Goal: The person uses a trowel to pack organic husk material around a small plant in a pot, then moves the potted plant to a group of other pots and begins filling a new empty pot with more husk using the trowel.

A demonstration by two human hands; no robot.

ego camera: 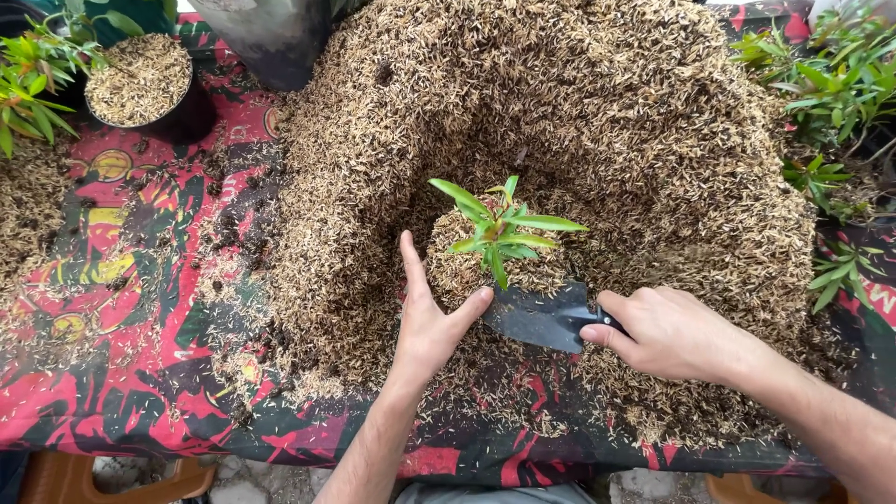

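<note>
Red-patterned bench cloth (121, 392) heaped with tan husk mulch (607, 121). Small black metal trowel (541, 319) is clasped by the right hand (667, 334), blade pointing left toward the green-leaved seedling (499, 231); open left hand (431, 317) cups its mound.

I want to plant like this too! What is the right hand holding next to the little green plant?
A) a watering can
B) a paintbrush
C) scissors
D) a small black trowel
D: the right hand grips a small black trowel, its blade against the husk-covered pot of the little green plant.
</note>
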